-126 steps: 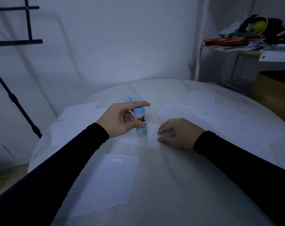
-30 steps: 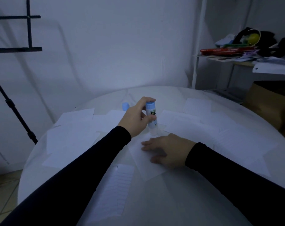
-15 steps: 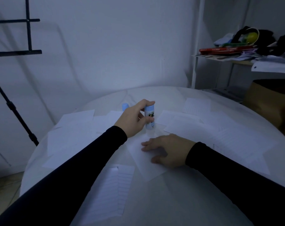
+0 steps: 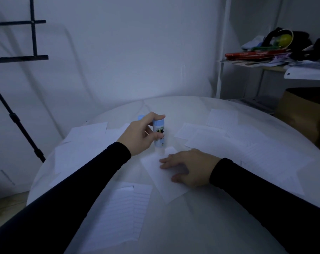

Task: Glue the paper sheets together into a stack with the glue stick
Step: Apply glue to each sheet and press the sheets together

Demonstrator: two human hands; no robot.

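Note:
My left hand (image 4: 140,136) grips a blue and white glue stick (image 4: 159,136), tip down, at the far corner of a white paper sheet (image 4: 161,182) in the middle of the round table. My right hand (image 4: 189,166) lies flat on that sheet with fingers spread, pressing it down. The blue cap (image 4: 141,117) of the glue stick stands just behind my left hand. Two lined sheets (image 4: 122,215) lie overlapped near the front left.
Loose sheets lie spread at the left (image 4: 78,143) and at the right (image 4: 228,138) of the white round table (image 4: 201,226). A black stand (image 4: 14,116) is left of the table. A cluttered shelf (image 4: 276,57) and a brown box (image 4: 305,110) are at the right.
The glue stick in my left hand has slid along the sheet's far edge and now tilts at its corner. My right hand stays pressed on the sheet.

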